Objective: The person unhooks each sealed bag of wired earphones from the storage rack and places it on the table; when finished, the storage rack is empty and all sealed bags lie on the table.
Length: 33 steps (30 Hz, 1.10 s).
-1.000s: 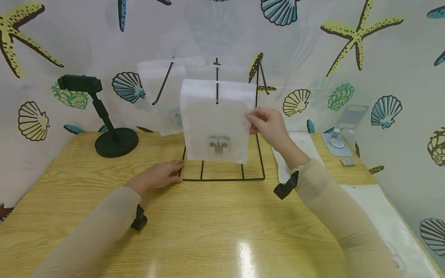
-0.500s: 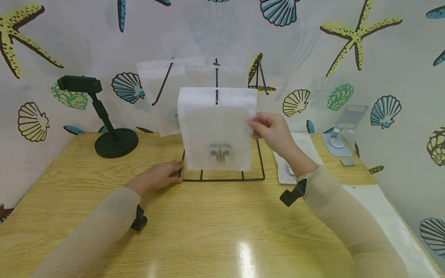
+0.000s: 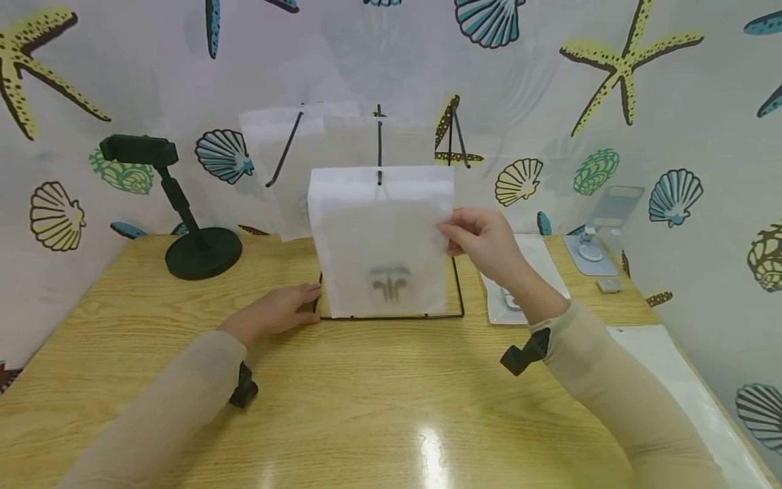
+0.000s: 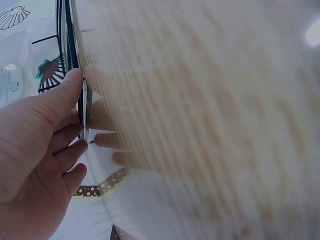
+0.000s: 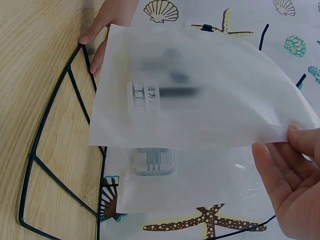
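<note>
A white translucent bag (image 3: 373,231) hangs at the front tip of the middle hook (image 3: 379,146) of a black wire display rack (image 3: 462,288). A dark shape shows through its lower part, and a printed label (image 5: 145,97) shows on it in the right wrist view. Thumb and fingers of my right hand (image 3: 485,244) pinch the bag's right edge. My left hand (image 3: 271,312) rests against the left side of the rack's base, thumb at the front corner and fingers along the wire. Behind, another white bag (image 5: 200,190) with a clear earphone case (image 5: 154,161) hangs on the rack.
More white bags (image 3: 277,146) hang at the left hook. A black phone stand (image 3: 204,251) stands at the back left. A flat white packet (image 3: 537,258), a phone holder (image 3: 595,251), a small grey item (image 3: 609,285) and a white sheet (image 3: 647,353) lie along the right side.
My right hand has drawn the front bag forward and down along the middle hook to its tip. The left hand has stayed at the rack's base.
</note>
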Each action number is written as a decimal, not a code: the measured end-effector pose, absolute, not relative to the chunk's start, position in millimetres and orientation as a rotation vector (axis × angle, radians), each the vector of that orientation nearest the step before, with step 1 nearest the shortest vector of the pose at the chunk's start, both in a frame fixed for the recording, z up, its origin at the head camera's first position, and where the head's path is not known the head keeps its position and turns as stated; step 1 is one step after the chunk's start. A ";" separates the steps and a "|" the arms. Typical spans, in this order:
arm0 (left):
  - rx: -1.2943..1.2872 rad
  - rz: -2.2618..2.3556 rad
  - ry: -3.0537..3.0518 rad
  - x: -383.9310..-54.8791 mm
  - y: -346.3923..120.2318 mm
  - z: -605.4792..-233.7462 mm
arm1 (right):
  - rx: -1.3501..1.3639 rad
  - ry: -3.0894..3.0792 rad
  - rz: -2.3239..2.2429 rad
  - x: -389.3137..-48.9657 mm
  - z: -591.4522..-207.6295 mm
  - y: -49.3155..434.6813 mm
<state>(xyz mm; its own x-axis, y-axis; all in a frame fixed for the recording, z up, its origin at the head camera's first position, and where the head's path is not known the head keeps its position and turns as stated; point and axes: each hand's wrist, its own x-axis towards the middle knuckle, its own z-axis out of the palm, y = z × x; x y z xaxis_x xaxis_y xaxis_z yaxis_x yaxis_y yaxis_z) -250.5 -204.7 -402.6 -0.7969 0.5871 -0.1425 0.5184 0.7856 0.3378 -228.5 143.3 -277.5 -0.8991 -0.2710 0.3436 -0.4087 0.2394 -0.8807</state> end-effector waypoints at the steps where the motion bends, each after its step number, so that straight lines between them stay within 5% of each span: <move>1: 0.859 0.416 2.736 -250.1 -204.6 -402.3 | 0.661 -2.379 1.743 -227.6 -277.6 143.8; 33: 0.849 0.445 2.717 -250.6 -205.1 -403.8 | 0.751 -2.384 1.704 -200.0 -276.8 164.1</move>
